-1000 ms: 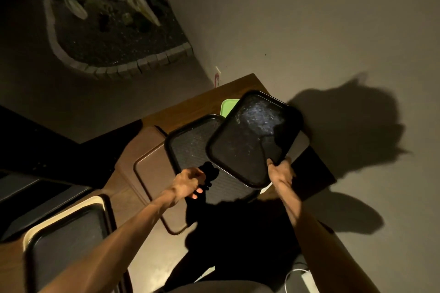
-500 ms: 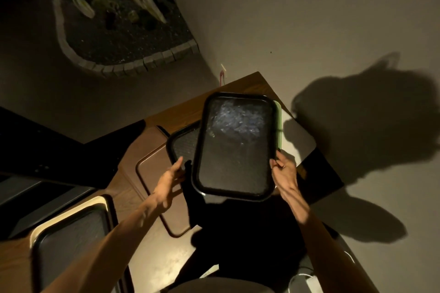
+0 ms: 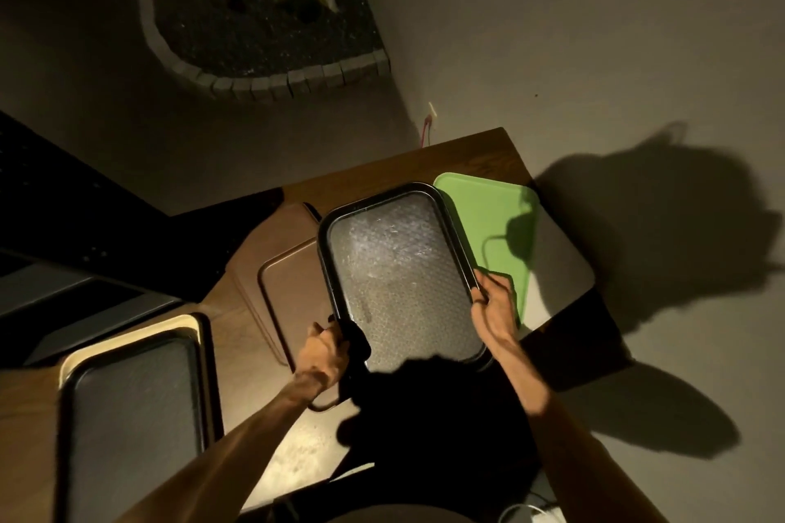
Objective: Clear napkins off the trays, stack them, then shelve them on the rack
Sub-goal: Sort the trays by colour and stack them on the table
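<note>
Both hands grasp one black tray (image 3: 403, 280) by its long sides: the left hand (image 3: 325, 357) is clenched on the left rim near the near corner, and the right hand (image 3: 495, 306) is clenched on the right rim. The tray sits over the middle of the wooden table (image 3: 382, 174), overlapping a brown tray (image 3: 284, 280) on its left and a green tray (image 3: 488, 217) toward the far right corner. A second black tray (image 3: 131, 416), nested on a cream tray (image 3: 127, 338), lies at the near left edge.
</note>
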`<state>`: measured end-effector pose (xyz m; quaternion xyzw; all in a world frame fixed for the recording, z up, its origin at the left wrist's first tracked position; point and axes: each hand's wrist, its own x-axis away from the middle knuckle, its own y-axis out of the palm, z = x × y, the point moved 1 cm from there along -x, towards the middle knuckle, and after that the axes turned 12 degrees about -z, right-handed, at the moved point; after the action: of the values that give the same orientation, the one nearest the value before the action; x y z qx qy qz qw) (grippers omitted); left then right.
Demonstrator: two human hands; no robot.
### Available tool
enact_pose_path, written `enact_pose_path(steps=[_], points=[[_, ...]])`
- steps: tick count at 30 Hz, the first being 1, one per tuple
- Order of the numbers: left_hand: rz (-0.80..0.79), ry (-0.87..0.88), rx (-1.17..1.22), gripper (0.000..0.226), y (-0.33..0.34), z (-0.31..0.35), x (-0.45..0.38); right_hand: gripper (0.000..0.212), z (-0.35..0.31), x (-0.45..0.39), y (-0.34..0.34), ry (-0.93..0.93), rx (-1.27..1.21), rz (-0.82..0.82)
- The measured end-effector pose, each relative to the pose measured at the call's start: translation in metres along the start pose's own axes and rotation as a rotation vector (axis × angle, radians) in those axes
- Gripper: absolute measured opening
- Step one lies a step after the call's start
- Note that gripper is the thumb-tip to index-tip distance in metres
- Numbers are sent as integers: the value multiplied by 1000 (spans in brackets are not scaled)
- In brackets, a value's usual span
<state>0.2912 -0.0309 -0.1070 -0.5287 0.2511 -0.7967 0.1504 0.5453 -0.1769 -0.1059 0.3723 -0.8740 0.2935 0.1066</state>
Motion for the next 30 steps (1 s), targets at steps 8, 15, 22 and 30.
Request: enact_pose_path(steps=[8,15,22,30], points=[[19,-35,682,47,-4,-5,-17,54,0,2,15,76,204,-54],[-11,95,801,19,-12,-5,-5,43,-6,-8,18,298,-251,-212],[136,160,716,7,-42,-52,22,44,-36,20,37,211,-369,-288],[233,68,669,24,-81,-147,72,59,-100,46,98,163,-67,-581]])
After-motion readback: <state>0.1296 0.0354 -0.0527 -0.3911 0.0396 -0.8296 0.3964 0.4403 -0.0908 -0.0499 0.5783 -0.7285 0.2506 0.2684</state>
